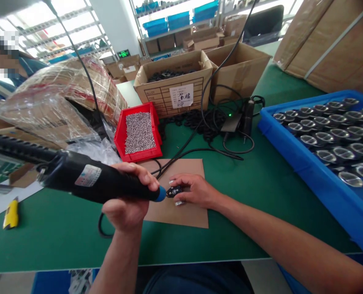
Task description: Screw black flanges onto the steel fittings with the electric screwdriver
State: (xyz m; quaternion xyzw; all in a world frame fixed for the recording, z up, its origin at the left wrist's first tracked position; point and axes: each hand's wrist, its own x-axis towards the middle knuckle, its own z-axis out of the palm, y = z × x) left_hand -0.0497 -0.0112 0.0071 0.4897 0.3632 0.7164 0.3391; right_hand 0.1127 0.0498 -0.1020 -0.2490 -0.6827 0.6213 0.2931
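My left hand (129, 204) is wrapped round a black electric screwdriver (108, 181) with a blue collar at its tip. The screwdriver lies nearly level, its tip meeting a small black part (173, 191) that has several screws or screw holes in its face. Fingers and thumb of my right hand (193, 190) pinch this part from the right, against a brown cardboard sheet (187, 216) on the green table. Just beyond the screwdriver stands a red bin (138, 157) of small silvery screws (140, 132). Whether the bit sits in a screw is too small to tell.
A blue tray (307, 192) of round, glass-faced black parts is at right. Cardboard boxes (157, 96) stand at the back, near black parts, cables and a power adapter (231, 122). A yellow cutter (11, 214) lies at left. Another person (31, 63) is partly visible behind wrapped cartons.
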